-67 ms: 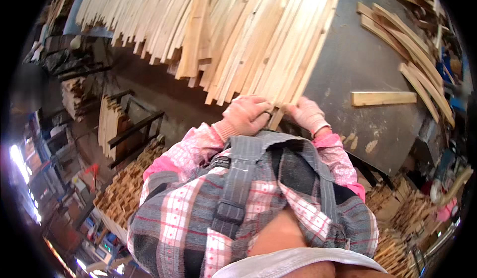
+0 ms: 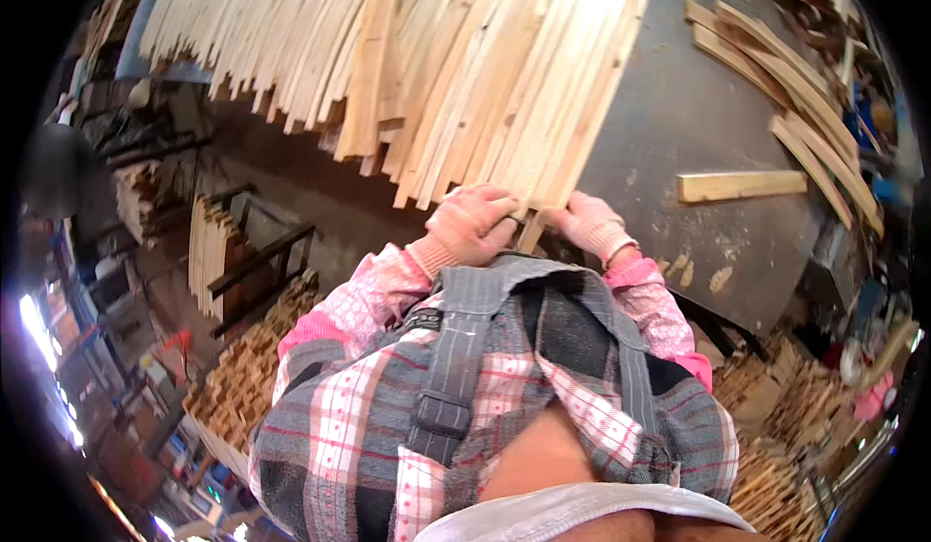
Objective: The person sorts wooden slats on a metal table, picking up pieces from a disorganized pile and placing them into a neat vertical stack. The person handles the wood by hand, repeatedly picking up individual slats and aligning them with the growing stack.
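Note:
A wide row of pale wooden strips [image 2: 485,86] lies side by side on a dark table, their near ends pointing toward me. My left hand [image 2: 472,224], in what looks like a pale glove with a ribbed cuff, is closed at the near ends, fingers curled over them. Close beside it, my right hand [image 2: 590,224] is closed on the end of the strips at the row's right side. Between the hands one short strip end [image 2: 530,235] sticks out toward my chest. The undersides of both hands' grips are hidden.
The grey tabletop [image 2: 679,125] extends to the right, with a short wooden piece [image 2: 742,186] and several curved strips [image 2: 795,67] on it. One thicker strip [image 2: 371,67] lies across the row. Stacked wood [image 2: 247,377] and a black metal frame [image 2: 262,266] stand at lower left.
The whole view has shifted slightly, so the table and strips appear a little farther left. Both hands keep their hold at the strip ends, with hardly any movement.

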### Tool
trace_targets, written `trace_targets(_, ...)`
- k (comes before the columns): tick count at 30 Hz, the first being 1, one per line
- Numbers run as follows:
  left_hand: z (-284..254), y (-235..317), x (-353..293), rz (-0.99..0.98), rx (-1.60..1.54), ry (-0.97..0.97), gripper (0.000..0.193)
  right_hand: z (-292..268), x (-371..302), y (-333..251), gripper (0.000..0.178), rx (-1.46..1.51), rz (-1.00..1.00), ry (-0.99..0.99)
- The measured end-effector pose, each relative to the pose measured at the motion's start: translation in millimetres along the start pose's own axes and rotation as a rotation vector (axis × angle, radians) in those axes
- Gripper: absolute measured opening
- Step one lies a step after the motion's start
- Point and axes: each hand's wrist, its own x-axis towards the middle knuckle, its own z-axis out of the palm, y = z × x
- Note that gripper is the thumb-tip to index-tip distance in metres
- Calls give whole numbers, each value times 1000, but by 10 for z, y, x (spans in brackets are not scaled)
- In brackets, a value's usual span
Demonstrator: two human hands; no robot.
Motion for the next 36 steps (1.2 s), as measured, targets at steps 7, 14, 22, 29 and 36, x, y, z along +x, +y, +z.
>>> trace_targets(7,-88,96,498,102,14,226,31,-371,75,472,62,3,178,329)
trace_targets(14,-114,227,896,135,37,215,30,-1387,160,1897,94,509,836,1064)
trace_targets(22,37,357,1226,85,64,109,34,-799,-197,1789,74,965,259,869)
trace_targets(29,149,222,1620,28,103,124,47,274,-219,1411,90,832,-21,427)
trace_targets(36,658,243,2587,-24,468,78,90,-926,437,454,48,-89,-204,0)
